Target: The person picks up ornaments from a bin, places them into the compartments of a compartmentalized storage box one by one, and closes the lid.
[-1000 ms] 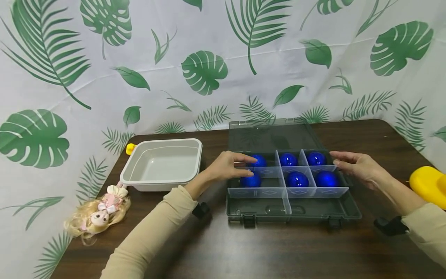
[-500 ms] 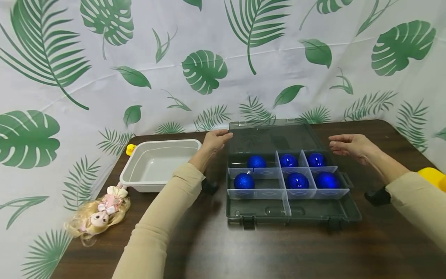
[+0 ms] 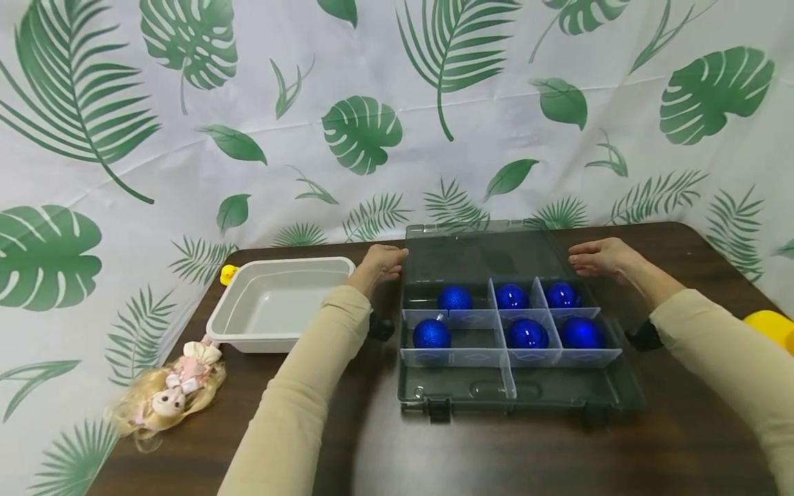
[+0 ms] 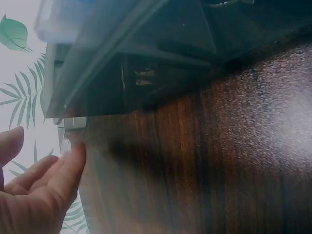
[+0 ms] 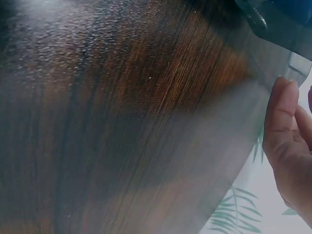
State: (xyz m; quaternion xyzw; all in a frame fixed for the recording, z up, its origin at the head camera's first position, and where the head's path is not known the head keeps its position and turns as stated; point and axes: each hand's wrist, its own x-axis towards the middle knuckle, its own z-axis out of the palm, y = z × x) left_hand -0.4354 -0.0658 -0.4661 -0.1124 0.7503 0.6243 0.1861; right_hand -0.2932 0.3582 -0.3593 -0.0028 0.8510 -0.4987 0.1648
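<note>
A smoky clear plastic divider box (image 3: 455, 396) lies on the table with its lid (image 3: 477, 255) folded back. Shiny and glittery blue ball ornaments (image 3: 431, 334) sit in its back and middle compartments. My left hand (image 3: 382, 262) is at the lid's left edge, thumb and fingers parted. In the left wrist view the left hand (image 4: 46, 187) appears just short of the lid. On the other side, my right hand (image 3: 602, 260) reaches to the lid's right edge. Its fingertips (image 5: 285, 90) come close to the lid in the right wrist view; contact cannot be told.
A light grey plastic basin (image 3: 279, 337) stands left of the box, behind my left forearm. A blond doll (image 3: 176, 386) lies at the table's left edge. A small yellow duck (image 3: 228, 274) sits behind the basin, and a bigger yellow object (image 3: 769, 327) is at far right.
My left hand has left the glittery balls and moved back to the lid's left edge. The front-left ball has shifted left in its compartment. My right hand has moved back beside the lid.
</note>
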